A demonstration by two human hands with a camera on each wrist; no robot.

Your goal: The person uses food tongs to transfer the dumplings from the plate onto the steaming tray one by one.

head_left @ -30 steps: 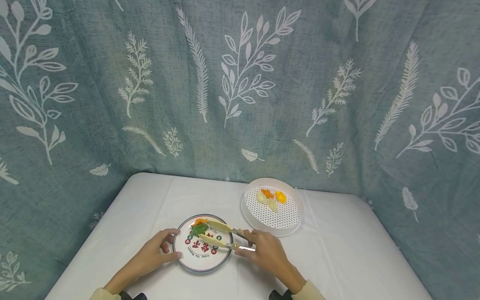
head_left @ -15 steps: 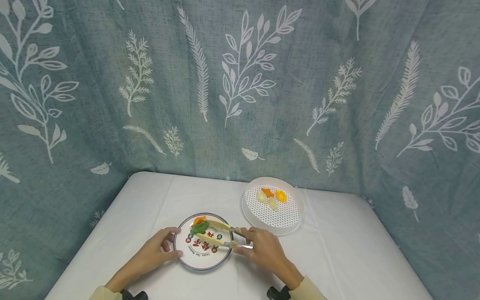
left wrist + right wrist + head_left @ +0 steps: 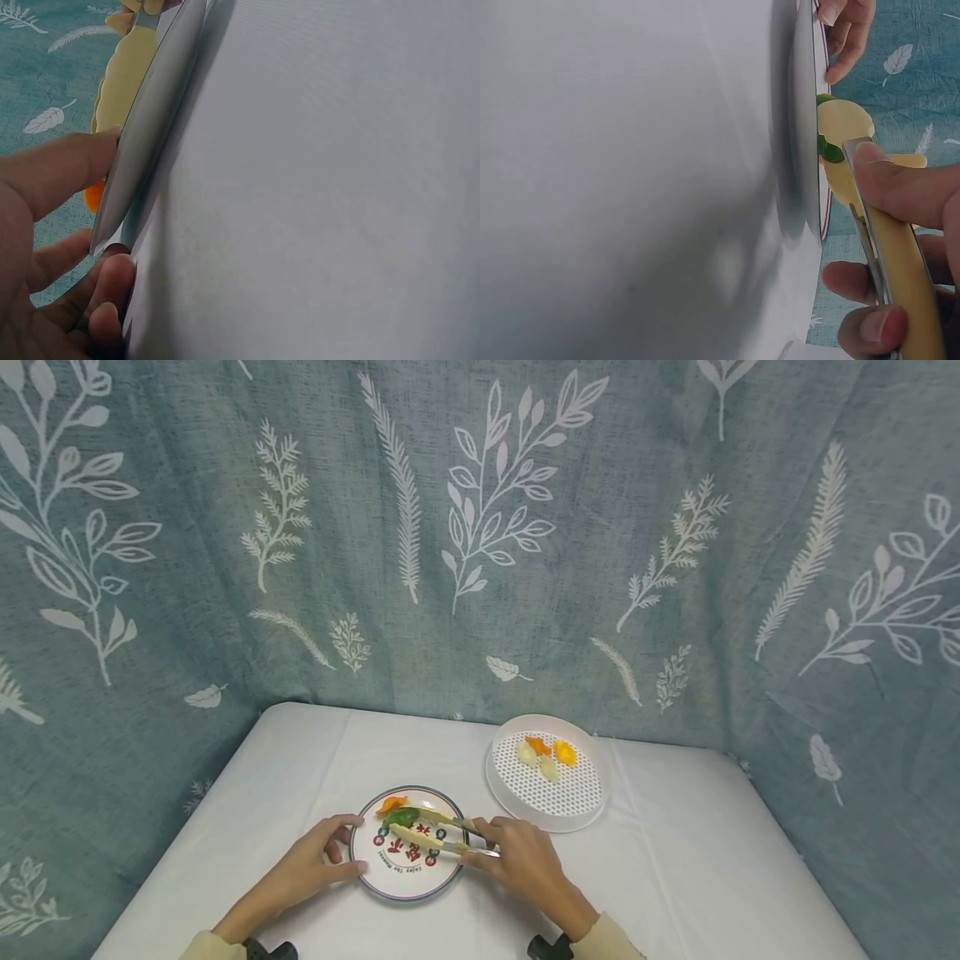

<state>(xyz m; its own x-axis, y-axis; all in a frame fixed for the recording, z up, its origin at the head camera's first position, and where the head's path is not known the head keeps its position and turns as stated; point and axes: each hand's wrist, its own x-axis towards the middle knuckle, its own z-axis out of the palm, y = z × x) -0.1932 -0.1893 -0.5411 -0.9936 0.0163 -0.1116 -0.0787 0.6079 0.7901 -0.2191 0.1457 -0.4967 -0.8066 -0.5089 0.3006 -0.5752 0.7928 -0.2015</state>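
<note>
A white plate [image 3: 397,883] with a dark rim and red lettering lies on the table in the head view. My left hand [image 3: 315,860] holds its left edge, thumb and fingers at the rim. From the right, my right hand [image 3: 528,858] grips a pair of tongs [image 3: 422,838] with pale yellow scalloped ends. Their two ends reach over the plate, spread apart around a green food-like piece [image 3: 401,817]; I cannot tell whether both touch it. Just beyond lies an orange piece [image 3: 392,805]. The right wrist view shows thumb and fingers on the tongs' handle [image 3: 900,277].
Behind and right of the plate sits a round white tray [image 3: 551,806] with a perforated bottom. It bears an orange piece [image 3: 537,746], a yellow piece [image 3: 565,753] and two whitish pieces [image 3: 550,768]. A leaf-patterned curtain [image 3: 420,635] hangs behind the white-covered table [image 3: 675,860].
The tongs' ends have shifted slightly left and closer together around the green piece. The orange piece has moved a little to the left on the plate. My left hand stays at the rim.
</note>
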